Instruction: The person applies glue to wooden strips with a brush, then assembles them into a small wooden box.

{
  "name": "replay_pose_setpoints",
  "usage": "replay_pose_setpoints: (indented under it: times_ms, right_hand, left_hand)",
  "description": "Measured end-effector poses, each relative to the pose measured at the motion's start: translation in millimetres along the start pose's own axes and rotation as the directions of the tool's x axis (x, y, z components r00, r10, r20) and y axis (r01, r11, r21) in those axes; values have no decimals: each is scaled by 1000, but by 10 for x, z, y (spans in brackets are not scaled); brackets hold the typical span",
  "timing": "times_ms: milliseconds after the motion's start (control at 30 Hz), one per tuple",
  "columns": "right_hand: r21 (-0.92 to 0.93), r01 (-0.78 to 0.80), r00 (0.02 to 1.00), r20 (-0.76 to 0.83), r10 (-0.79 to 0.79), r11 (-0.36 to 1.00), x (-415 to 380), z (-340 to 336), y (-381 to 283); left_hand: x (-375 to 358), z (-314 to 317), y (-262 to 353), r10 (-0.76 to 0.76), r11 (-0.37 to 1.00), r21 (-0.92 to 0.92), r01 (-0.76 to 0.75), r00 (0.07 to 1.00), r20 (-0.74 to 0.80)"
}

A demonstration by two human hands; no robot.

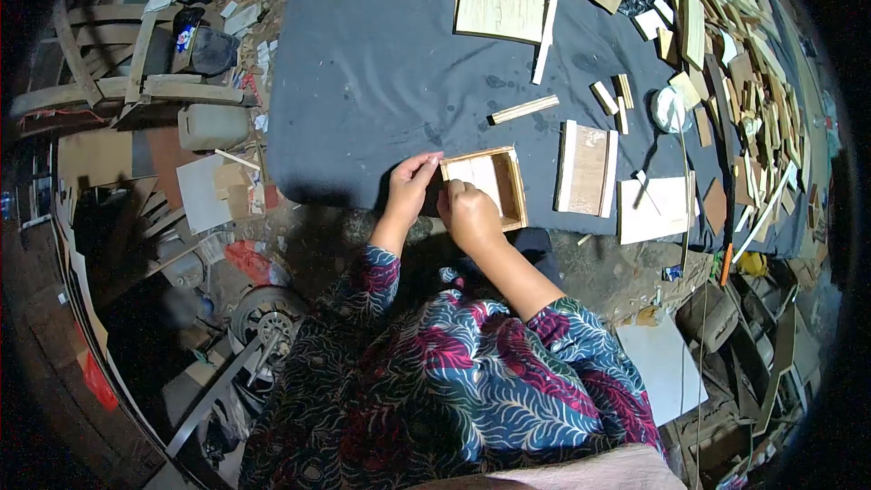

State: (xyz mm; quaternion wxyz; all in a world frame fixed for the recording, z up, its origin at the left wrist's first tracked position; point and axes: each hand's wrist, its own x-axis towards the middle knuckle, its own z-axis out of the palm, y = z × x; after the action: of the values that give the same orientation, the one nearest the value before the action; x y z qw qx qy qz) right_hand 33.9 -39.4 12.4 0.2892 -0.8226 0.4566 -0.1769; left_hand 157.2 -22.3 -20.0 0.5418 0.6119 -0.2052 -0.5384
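A small open-topped wooden box (517, 183) lies near the front edge of the dark cloth, its pale floor visible. At its left side, my left hand (411, 189) grips the wall, thumb and fingertips at the upper left corner. My right hand (474, 216) is closed in a fist over the near left part of the box, knuckles up. Its fingertips are hidden, so what it holds cannot be made out. Just right of the box lies a brown wooden panel (588, 169) with pale strips along two sides. A thin wood strip (524, 110) lies beyond the box.
Short wood blocks (605, 98) and a pale board (653, 210) with a stick on it lie to the right. A white round object (669, 111) stands nearby. Wood offcuts (762, 118) pile along the right edge. A wide plank (499, 14) lies at the back.
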Motion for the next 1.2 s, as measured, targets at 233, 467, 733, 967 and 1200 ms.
replay_pose_setpoints:
  times_ms: [233,467,733,967,1200]
  right_hand:
    - [7,49,998,-40,-49,999,-42,33,4]
    - [-1,72,997,-27,-72,997,-33,50,46]
    - [-8,80,997,-4,-80,997,-9,-13,33]
    - [-107,70,996,70,-63,992,34,-47,-23]
    - [-95,114,991,75,-107,989,19,-7,43]
  left_hand:
    - [-3,16,74,-18,993,120,17,1000,1]
    - [40,-15,50,-14,995,95,11,999,31]
    - [19,19,152,-16,989,146,10,999,37]
    - [86,-18,136,103,966,227,-123,990,96]
    - [73,-42,130,101,958,256,-130,987,123]
